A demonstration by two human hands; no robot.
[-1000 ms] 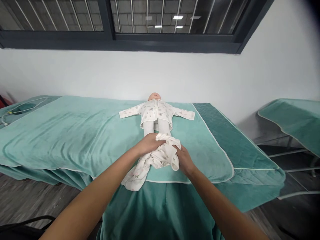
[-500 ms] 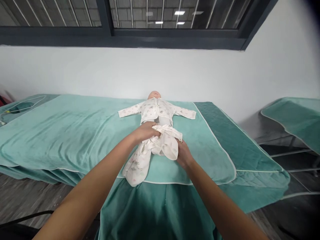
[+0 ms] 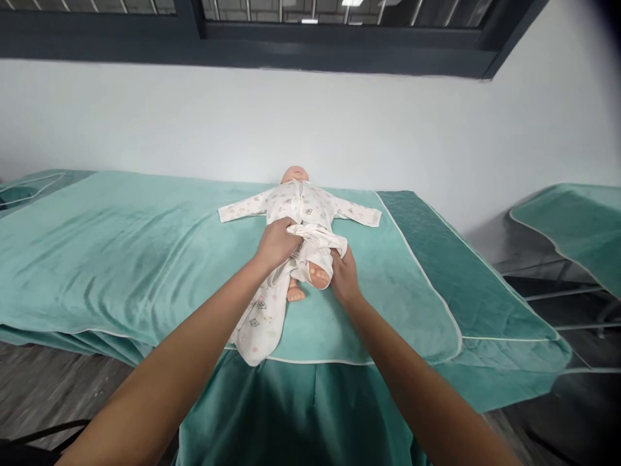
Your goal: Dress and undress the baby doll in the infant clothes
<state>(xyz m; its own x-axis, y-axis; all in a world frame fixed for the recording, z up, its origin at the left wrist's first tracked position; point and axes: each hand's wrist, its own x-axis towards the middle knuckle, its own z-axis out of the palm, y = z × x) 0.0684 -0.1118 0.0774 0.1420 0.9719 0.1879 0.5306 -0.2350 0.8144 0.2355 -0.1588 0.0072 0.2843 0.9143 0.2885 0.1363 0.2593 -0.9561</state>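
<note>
A baby doll (image 3: 295, 173) lies on its back with its feet toward me, wearing a white printed baby jacket (image 3: 301, 204) with both sleeves spread. Baby trousers (image 3: 264, 317) of the same print are bunched over its lower body. My left hand (image 3: 280, 243) is closed on the waistband side at the left. On the other side, my right hand (image 3: 343, 270) grips the gathered cloth. One doll foot (image 3: 319, 277) pokes out through the right trouser leg's opening. The other foot (image 3: 295, 291) shows bare beside the left leg, which hangs flat toward the bed's front edge.
A light green blanket (image 3: 145, 259) covers the bed, with a darker green cover (image 3: 451, 278) under it. Behind stands a white wall (image 3: 242, 123) below a dark window frame (image 3: 339, 52). Another green-covered bed (image 3: 577, 220) is at the right.
Both hands have moved up toward the doll's waist with the trousers. One foot has come through the right leg opening, and the other foot has become visible. The view has tilted slightly down.
</note>
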